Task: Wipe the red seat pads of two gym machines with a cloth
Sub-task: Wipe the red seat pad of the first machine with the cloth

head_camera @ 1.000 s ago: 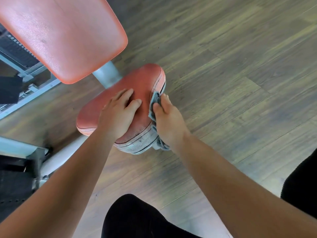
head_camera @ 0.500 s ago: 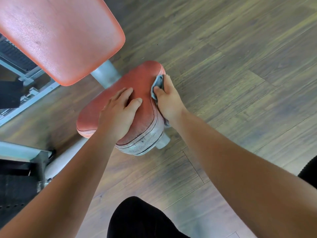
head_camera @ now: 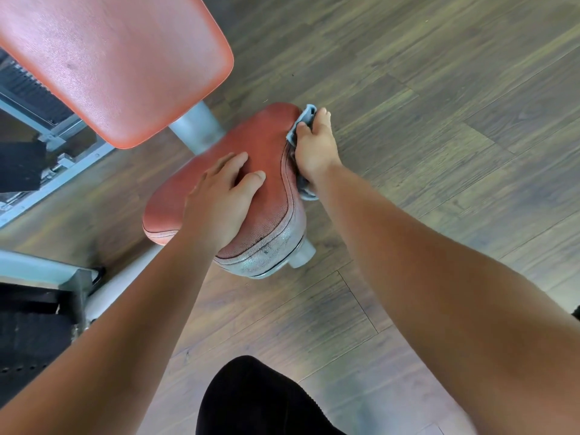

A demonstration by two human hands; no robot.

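Note:
The red seat pad (head_camera: 263, 142) of a gym machine sits low in the middle of the view, its near edge worn to grey. My left hand (head_camera: 222, 199) lies flat on top of the pad, fingers spread, holding nothing. My right hand (head_camera: 315, 146) presses a grey-blue cloth (head_camera: 303, 120) against the pad's right side, near its far corner. Part of the cloth hangs below my wrist. A larger red back pad (head_camera: 110, 58) fills the upper left.
A grey steel post (head_camera: 197, 130) joins the seat to the machine frame (head_camera: 47, 171) at the left. A black weight stack and base (head_camera: 28, 334) stand at the lower left. Wood-plank floor (head_camera: 439, 120) spreads to the right. My dark-clothed knee (head_camera: 257, 400) is at the bottom.
My right hand has slid the cloth along the pad's right side, from the near end toward the far corner. My left hand has stayed on the pad's top.

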